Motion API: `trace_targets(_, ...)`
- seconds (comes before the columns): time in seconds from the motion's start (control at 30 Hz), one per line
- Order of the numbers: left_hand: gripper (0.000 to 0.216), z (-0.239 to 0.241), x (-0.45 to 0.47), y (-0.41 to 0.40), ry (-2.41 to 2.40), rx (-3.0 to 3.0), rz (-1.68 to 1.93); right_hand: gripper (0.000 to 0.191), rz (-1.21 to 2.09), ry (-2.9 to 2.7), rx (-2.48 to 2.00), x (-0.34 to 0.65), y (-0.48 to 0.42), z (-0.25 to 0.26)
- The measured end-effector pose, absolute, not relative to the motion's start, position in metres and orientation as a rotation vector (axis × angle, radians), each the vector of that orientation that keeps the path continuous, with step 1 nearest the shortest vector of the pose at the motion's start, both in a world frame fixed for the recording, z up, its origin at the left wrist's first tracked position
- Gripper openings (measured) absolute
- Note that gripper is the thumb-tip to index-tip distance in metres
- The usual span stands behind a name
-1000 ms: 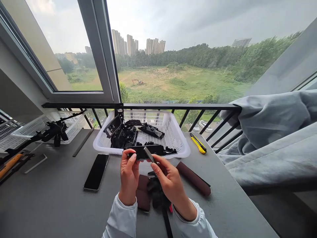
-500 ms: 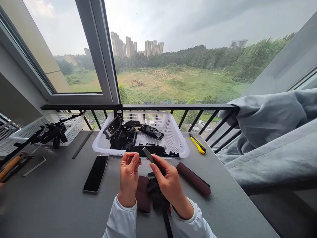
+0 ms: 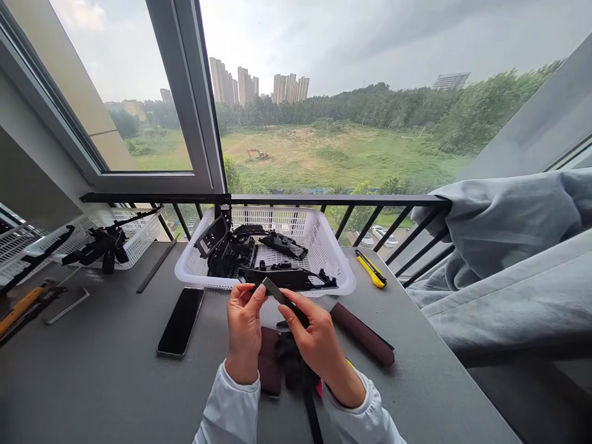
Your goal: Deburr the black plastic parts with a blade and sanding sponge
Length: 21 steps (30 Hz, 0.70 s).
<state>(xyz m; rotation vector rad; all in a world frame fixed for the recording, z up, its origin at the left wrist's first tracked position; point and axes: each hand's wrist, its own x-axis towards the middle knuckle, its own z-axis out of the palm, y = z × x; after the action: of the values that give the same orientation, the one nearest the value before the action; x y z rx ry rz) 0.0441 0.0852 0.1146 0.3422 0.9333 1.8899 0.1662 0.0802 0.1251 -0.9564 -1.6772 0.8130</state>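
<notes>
Nearest, a dark strap (image 3: 312,419) runs from a black bundle (image 3: 289,357) on the grey tabletop (image 3: 115,382). The bundle lies under the right hand and is partly hidden, so I cannot tell what it is. A folded brown sheet (image 3: 270,370) is just beside it, probably put there to be within easy reach.

Above these, the right hand (image 3: 317,330) grasps a dark flat bar (image 3: 282,299), slanted, its free end directed to the left fingertips. The thumb lies along the bar, I suppose to steer it well. The left hand (image 3: 246,320) is closed in a pinch and seems to hold the near edge of a long black part (image 3: 289,279), which shows in front of the basket's near rim. Fingers cover the exact contact. The part is raised, perhaps so that its edge can be seen better.

To the sides, a phone (image 3: 180,322) lies flat on the left and a rolled brown sheet (image 3: 363,336) on the right, both apart from the hands. Farther, the white basket (image 3: 342,277) contains other black parts (image 3: 238,253), likely gathered there to keep them together. A yellow cutter (image 3: 371,269) rests right of it, before the railing (image 3: 393,200).
</notes>
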Motion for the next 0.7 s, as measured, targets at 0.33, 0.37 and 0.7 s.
trace_targets(0.33,0.039,0.112,0.043,0.084,1.049,0.332,2.094,0.035,1.512,-1.467,-0.829,0.164,0.075,0.125)
trace_targets(0.37,0.038,0.112,0.044,0.084,1.08,0.357,2.114,0.037,1.641,-1.405,-0.795,0.163,0.074,0.126)
trace_targets(0.7,0.037,0.105,0.043,0.078,1.292,0.526,2.217,0.039,2.156,-0.896,-0.645,0.147,0.066,0.135)
